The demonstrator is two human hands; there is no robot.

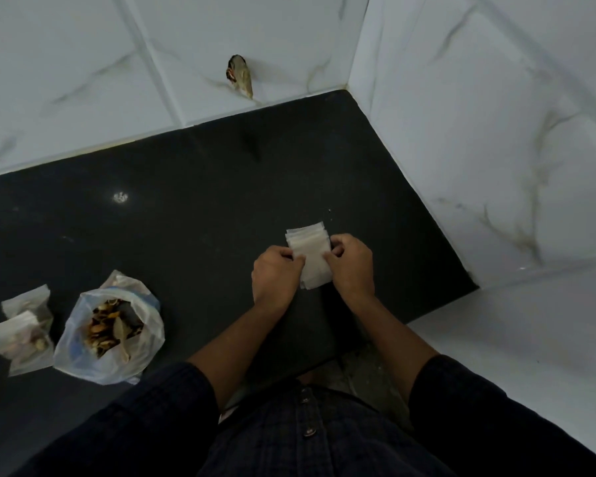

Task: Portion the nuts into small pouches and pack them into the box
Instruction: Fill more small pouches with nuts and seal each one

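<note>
A stack of small translucent pouches point(309, 256) sits right of centre on the black countertop point(172, 215), its long axis running from near to far and leaning slightly to the right at the far end, where the top sheets fan out. No print or label can be read on them. The left hand point(276, 275) pinches the stack's left edge with thumb and fingers closed on it; the right hand point(351, 261) grips the right edge the same way, fingers curled onto the plastic. Well to the left, near the counter's front, an open clear plastic bag point(109, 330) holds brown mixed nuts point(112, 325) — beside it, at the far left, lie two filled pouches point(21, 330), touching each other. White marble-look wall tiles point(479, 132) meet at the far right corner — a rough hole point(240, 75) breaks the far wall. Dark checked sleeves point(479, 407) frame the near edge.
</note>
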